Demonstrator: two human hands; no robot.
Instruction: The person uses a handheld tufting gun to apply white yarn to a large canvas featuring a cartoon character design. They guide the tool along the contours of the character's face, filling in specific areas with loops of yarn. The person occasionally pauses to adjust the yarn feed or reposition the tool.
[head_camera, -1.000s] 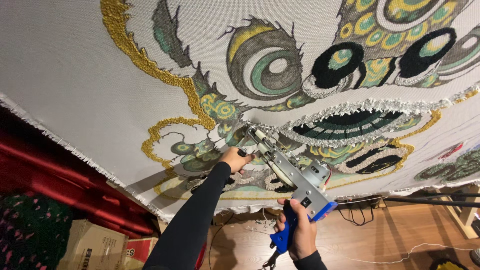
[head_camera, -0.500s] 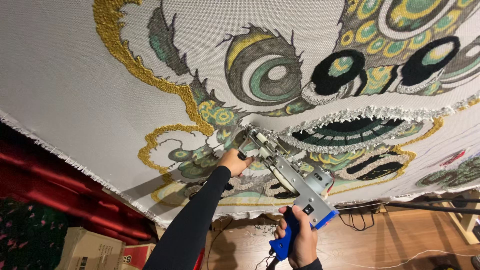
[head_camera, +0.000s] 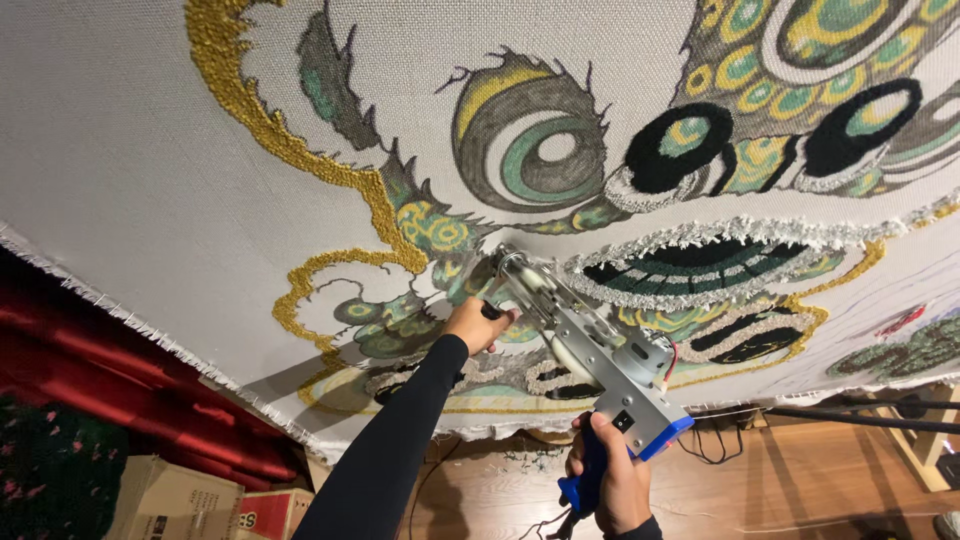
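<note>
the person stands close under a big stretched cloth (head_camera: 150, 150), pale and woven, printed and partly tufted with a swirling creature in gold, green, grey and black. the tufting gun (head_camera: 585, 345), a long silvery metal tool with a small motor and red wires near its back, is held slanted up against the cloth, its tip touching the fabric just below a gold looped outline (head_camera: 330, 175) and beside a green and yellow patch. the left hand (head_camera: 475, 325), at the end of a black sleeve (head_camera: 390, 450), is closed around the black front grip of the gun, fingers wrapped tight, right up near the cloth. the right hand (head_camera: 610, 480) sits lower and nearer the floor, fingers curled firmly round the blue rear handle (head_camera: 582, 485), with the gun's grey box end just above it. to the right of the tip lies a tufted mouth shape (head_camera: 690, 265) edged in silvery fringe, with black inside. the frayed lower edge of the cloth hangs over a red drape (head_camera: 90, 370) on the left. cardboard boxes (head_camera: 190, 500) stand below it, and black cables (head_camera: 715, 445) trail over the wooden floor (head_camera: 800, 490).
</note>
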